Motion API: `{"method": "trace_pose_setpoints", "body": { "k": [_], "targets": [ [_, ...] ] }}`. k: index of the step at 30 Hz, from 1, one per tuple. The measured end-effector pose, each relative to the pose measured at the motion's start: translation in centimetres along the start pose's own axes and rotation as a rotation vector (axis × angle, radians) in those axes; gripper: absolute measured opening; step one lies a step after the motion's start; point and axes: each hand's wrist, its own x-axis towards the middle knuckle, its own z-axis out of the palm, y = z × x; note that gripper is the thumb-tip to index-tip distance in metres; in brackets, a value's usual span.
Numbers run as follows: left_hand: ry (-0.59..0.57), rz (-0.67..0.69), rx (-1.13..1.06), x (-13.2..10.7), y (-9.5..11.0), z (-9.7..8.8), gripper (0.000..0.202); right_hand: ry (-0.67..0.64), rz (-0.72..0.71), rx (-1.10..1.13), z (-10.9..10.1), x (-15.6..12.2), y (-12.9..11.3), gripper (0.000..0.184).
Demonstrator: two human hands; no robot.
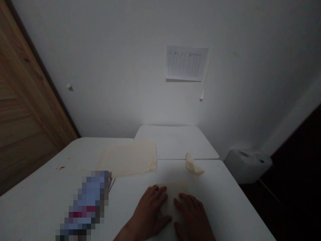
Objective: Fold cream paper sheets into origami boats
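Note:
My left hand (148,211) and my right hand (193,216) lie palm down, side by side, on the white table (45,187) near its front edge. Their fingers are stretched out flat and point away from me. Both press on a pale cream sheet (173,195) that shows between and just beyond the fingertips. Neither hand grips anything. A stack of cream cloth or paper sheets (129,160) lies further back to the left. A small folded cream piece (193,165) stands beyond my right hand.
A blurred-out object (85,207) lies on the table left of my left hand. A second white table (175,140) butts against the wall. A printed chart (186,63) hangs on the wall. A wooden door (22,110) is at left, a white container (247,162) on the dark floor at right.

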Motion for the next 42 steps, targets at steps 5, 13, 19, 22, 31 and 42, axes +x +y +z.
{"method": "trace_pose_setpoints", "body": {
  "k": [5, 13, 19, 22, 31, 42],
  "targets": [
    [-0.021, -0.011, 0.002, 0.1, 0.5, -0.3, 0.064, -0.008, -0.019, 0.024, -0.2, -0.1, 0.4, 0.054],
    [-0.122, -0.028, 0.004, 0.3, 1.0, -1.1, 0.079, -0.009, -0.020, 0.015, 0.0, -0.3, 0.5, 0.055],
    [-0.087, -0.030, -0.017, 0.4, 0.9, -1.5, 0.039, -0.047, -0.003, 0.030, -0.6, -0.1, 0.3, 0.054],
    [-0.079, -0.036, -0.024, 0.7, 1.0, -1.5, 0.039, -0.067, 0.016, 0.044, -1.2, 0.1, -0.1, 0.049],
    [-0.037, -0.070, -0.078, 1.1, 1.1, -1.4, 0.050, -0.052, 0.085, 0.075, -1.3, 0.6, -0.7, 0.044],
    [-0.005, -0.086, -0.084, 1.4, 1.1, -1.1, 0.053, 0.033, 0.036, 0.050, -0.8, 0.3, -0.7, 0.044]
  ]
}}
